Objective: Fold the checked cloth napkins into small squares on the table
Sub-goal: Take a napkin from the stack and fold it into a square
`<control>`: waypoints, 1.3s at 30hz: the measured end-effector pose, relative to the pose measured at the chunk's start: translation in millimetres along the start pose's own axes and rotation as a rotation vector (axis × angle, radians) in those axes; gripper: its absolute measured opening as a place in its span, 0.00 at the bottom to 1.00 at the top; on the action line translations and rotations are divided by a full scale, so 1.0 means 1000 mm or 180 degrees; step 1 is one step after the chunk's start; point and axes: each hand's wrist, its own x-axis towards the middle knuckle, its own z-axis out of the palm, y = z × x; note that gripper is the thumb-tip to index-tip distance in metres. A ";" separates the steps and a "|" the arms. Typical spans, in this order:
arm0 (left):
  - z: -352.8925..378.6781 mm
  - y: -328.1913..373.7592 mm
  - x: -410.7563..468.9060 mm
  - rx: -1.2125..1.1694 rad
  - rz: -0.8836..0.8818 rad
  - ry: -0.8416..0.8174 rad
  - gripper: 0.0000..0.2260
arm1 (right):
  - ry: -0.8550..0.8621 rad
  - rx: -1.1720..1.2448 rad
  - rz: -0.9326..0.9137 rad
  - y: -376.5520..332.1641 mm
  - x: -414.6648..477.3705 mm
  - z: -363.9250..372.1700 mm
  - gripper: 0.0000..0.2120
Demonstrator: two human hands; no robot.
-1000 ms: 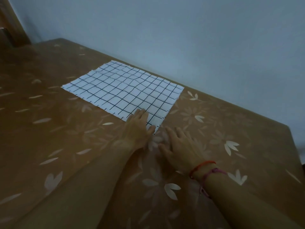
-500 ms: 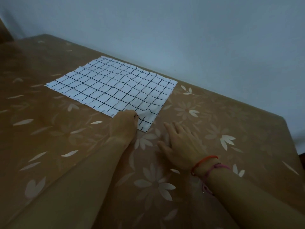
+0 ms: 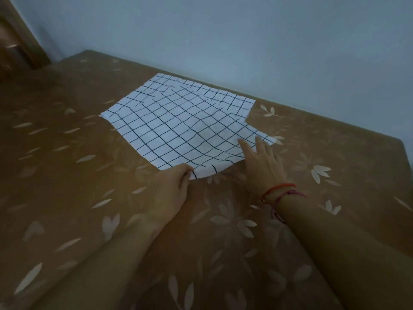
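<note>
On counter point(image 3: 67, 186), your left grip point(image 3: 167, 191) pinches corner of checked napkin point(image 3: 178, 126); right grip point(image 3: 263, 166) presses flat. Likely light, limp: lift by corners.

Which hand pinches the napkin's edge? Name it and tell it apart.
The left hand curls on and pinches the near edge of the checked napkin; the right hand, wearing wrist strings, lies flat on it.

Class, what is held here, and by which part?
Left hand pinches the checked napkin at its near corner; right hand lies flat on it, gripping nothing.
</note>
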 end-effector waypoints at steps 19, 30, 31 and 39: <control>-0.139 0.014 -0.132 -0.0429 -0.1036 -0.0074 0.07 | -0.0373 0.0060 0.0097 0.000 -0.109 -0.074 0.10; -0.177 0.040 -0.200 -0.0582 -0.1364 -0.0110 0.07 | -0.0508 0.0736 0.0341 -0.007 -0.212 -0.140 0.05; -0.179 0.042 -0.205 -0.0544 -0.1362 -0.0144 0.08 | -0.0567 0.0822 0.0383 -0.007 -0.222 -0.144 0.04; -0.212 0.064 -0.254 -0.0518 -0.1381 -0.0709 0.20 | -0.1016 0.1281 0.0715 0.000 -0.298 -0.165 0.15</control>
